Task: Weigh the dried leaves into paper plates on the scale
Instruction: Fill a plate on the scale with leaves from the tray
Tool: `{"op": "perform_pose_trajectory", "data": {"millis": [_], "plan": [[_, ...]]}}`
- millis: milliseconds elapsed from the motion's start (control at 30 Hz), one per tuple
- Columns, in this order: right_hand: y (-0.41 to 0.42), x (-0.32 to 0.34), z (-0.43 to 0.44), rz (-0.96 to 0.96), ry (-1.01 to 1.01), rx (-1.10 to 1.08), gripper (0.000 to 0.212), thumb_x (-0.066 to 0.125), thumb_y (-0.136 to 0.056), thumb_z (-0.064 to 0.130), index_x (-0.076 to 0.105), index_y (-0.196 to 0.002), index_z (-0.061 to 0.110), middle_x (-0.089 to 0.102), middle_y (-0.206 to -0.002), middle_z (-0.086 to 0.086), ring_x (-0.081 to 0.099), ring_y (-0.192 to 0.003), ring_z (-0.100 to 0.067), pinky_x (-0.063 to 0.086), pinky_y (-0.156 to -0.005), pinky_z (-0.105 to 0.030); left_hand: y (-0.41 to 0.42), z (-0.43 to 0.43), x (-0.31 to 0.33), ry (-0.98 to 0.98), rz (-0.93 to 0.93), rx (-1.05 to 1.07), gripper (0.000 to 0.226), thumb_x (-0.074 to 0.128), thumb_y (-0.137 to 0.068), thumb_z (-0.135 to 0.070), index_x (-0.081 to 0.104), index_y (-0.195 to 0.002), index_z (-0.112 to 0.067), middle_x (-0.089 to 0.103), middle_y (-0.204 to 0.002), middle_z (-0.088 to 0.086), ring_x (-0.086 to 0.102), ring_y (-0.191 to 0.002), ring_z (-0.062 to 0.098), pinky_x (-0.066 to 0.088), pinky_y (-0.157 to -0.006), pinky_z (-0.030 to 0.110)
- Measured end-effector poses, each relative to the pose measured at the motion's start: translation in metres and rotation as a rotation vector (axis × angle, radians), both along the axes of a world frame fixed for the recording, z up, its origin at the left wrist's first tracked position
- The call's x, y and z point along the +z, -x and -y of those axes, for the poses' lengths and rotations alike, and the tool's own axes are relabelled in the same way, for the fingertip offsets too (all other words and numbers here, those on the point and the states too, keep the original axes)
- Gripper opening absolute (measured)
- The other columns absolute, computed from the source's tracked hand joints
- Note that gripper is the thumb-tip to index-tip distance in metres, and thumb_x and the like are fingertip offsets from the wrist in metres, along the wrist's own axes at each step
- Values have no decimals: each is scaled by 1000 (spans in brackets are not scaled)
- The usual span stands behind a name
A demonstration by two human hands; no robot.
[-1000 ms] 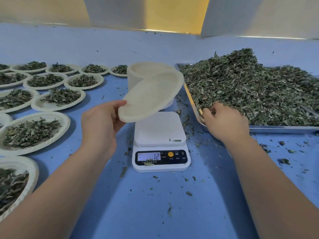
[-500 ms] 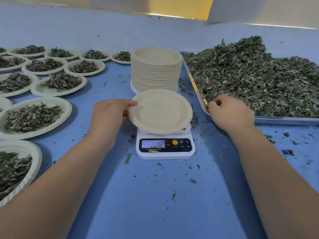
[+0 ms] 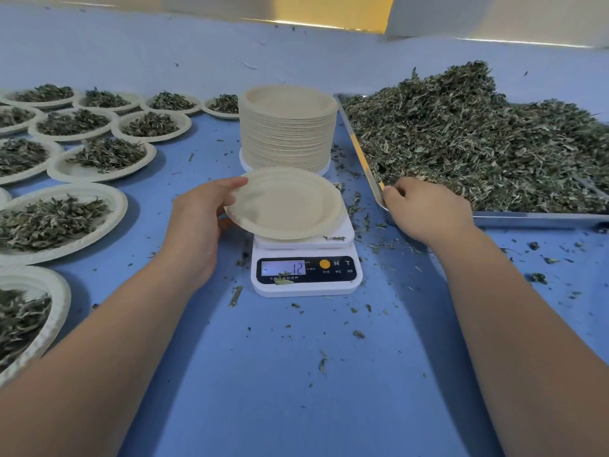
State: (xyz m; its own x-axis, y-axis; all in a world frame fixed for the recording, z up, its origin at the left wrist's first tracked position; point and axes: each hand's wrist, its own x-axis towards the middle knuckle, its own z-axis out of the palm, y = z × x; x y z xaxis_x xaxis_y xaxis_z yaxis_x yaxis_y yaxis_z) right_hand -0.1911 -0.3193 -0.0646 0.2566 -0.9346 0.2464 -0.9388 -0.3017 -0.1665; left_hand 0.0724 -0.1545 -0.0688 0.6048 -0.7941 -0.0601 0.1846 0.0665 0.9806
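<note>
My left hand (image 3: 201,219) grips the left rim of an empty paper plate (image 3: 286,204) that lies level over the platform of the white digital scale (image 3: 304,258); whether the plate rests on it I cannot tell. The display reads -12. My right hand (image 3: 425,209) has its fingers curled at the near left corner of the metal tray (image 3: 527,220), at the edge of the big heap of dried leaves (image 3: 478,140). What the fingers hold is hidden.
A tall stack of empty paper plates (image 3: 288,127) stands just behind the scale. Several plates filled with leaves (image 3: 56,219) cover the blue table (image 3: 280,374) on the left. Loose leaf bits lie scattered around the scale and tray.
My left hand brought the plate down from a tilted hold above the scale to lie flat over its platform. My right hand stayed at the tray corner.
</note>
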Motion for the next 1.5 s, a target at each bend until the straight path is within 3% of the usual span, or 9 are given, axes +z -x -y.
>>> {"op": "perform_pose_trajectory", "data": {"millis": [300, 467, 600, 733, 967, 1100, 1233, 1333, 1500], "plan": [[0, 0, -5, 72, 75, 20, 40, 36, -96, 39, 60, -78, 13, 59, -67, -6, 46, -57, -23, 35, -58, -27, 2, 2, -3, 11, 78, -97, 59, 58, -69, -20, 62, -127, -29, 59, -143, -6, 58, -131, 16, 45, -115, 39], [-1, 2, -6, 102, 109, 30, 34, 39, -91, 35, 66, -81, 16, 62, -67, -1, 55, -67, -26, 28, -83, -39, 2, 1, -4, -15, 42, -97, 75, 59, -70, -23, 53, -145, -26, 53, -144, -6, 55, -131, 14, 45, -113, 35], [-6, 2, -7, 111, 153, 73, 28, 43, -94, 41, 67, -100, 28, 64, -83, 4, 55, -86, -28, 34, -87, -40, 1, 3, -3, -12, 10, -110, 25, 57, -71, -20, 60, -94, -29, 55, -95, -13, 53, -96, 11, 38, -99, 32], [-6, 0, -5, 96, 138, 112, 38, 39, -99, 51, 64, -108, 24, 64, -88, -1, 55, -86, -30, 47, -83, -43, 0, 4, -4, -11, -4, -95, 57, 58, -72, -23, 63, -129, -24, 63, -120, -13, 59, -116, 12, 47, -103, 28], [-5, 0, -6, 170, 140, 112, 36, 40, -100, 51, 62, -115, 26, 63, -81, 2, 58, -76, -27, 44, -67, -35, -1, 7, -8, -39, -37, -64, 53, 52, -98, -13, 49, -152, -18, 61, -138, -4, 62, -123, 12, 47, -113, 34], [-8, 6, -1, 221, 72, 104, 44, 38, -98, 55, 60, -120, 24, 66, -110, -6, 56, -116, -31, 48, -88, -45, 0, 7, -7, -28, -65, -53, 44, 51, -100, -14, 56, -143, -19, 66, -132, -3, 65, -120, 14, 49, -109, 32], [-11, 19, 27, -1, -130, -64, 70, 27, -95, 68, 50, -140, 20, 43, -152, -10, 27, -147, -35, 16, -116, -68, 0, 6, -7, -10, -80, -66, 46, 49, -100, -13, 53, -147, -14, 64, -136, 0, 64, -123, 17, 51, -106, 31], [-11, 28, 37, -118, -318, -58, 77, 23, -100, 68, 49, -142, 10, 49, -147, -18, 46, -134, -38, 38, -107, -49, -1, 6, -6, 1, -81, -63, 47, 48, -101, -13, 51, -148, -12, 63, -139, 2, 63, -126, 21, 49, -110, 35], [-20, 27, 31, -110, -296, 80, 63, 20, -107, 55, 62, -93, 10, 64, -98, -16, 56, -82, -28, 41, -77, -38, -2, 6, -7, -3, -71, -90, 47, 47, -101, -12, 54, -147, -9, 64, -140, 7, 64, -122, 19, 48, -110, 35]]}}
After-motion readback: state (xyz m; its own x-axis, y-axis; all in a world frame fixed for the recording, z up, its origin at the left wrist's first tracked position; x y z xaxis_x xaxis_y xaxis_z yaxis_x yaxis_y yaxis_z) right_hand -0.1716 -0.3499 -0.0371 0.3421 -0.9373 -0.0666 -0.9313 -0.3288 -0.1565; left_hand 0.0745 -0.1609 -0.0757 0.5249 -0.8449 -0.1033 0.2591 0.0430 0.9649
